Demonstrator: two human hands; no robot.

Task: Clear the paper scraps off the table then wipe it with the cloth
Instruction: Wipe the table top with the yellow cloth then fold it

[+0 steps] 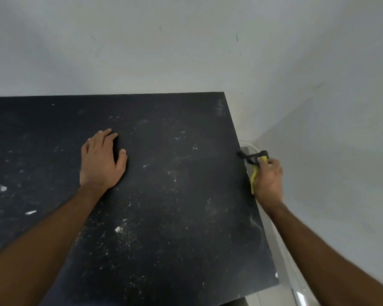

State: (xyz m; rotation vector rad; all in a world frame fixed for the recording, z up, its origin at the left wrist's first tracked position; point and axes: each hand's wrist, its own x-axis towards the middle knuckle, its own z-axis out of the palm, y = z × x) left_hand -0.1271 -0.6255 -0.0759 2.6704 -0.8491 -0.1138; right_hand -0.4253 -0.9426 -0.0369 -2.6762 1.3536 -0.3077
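your two bare forearms come in from the near edge of the wide matte black desk top (175,217), one on each side. going left to right: a few small white paper scraps (30,212) lie near the left edge, one pale fleck further back and a torn sliver nearer you, and another small white scrap sits toward the middle of the near half, amid fine white dust and specks spread over the surface. your left hand (102,160) rests flat, palm down, on the desk left of centre, fingers together and thumb spread, holding nothing. at the right edge your right hand (268,180) is closed around a bunched yellow cloth (254,177), with a blurred dark piece sticking out of the fist toward the far side; the cloth hangs just beside the edge, off the surface. a tiny white fleck sits at the near right corner.
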